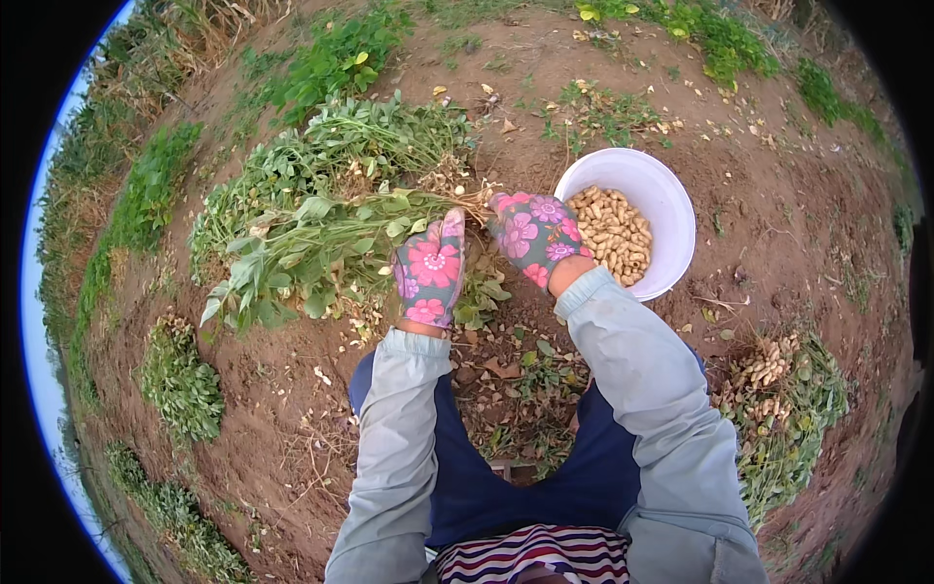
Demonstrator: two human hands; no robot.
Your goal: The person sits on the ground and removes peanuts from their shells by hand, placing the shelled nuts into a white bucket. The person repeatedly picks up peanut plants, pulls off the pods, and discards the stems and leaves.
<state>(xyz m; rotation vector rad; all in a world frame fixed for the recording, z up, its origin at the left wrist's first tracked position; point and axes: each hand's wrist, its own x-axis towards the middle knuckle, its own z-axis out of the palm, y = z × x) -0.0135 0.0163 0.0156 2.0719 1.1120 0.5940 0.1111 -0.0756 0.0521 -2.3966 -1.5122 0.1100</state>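
My left hand [432, 270], in a grey flowered glove, is closed around the stems of a bunch of peanut plants [321, 248], whose leaves spread to the left. At the root end of that bunch is my right hand [536, 235], in a matching glove, its fingertips at the roots [478, 203]; what they grip there is hidden. Just right of my right hand stands a white plastic bucket [675, 226], partly filled with unshelled peanuts [613, 230]. A pile of pulled peanut plants [379, 139] lies behind the held bunch.
Another heap of peanut plants with pods [792, 416] lies on the soil at the right. Smaller leafy bundles [182, 379] rest at the left. Fallen leaves and plant scraps [518, 379] cover the ground between my legs. Green plants grow farther off.
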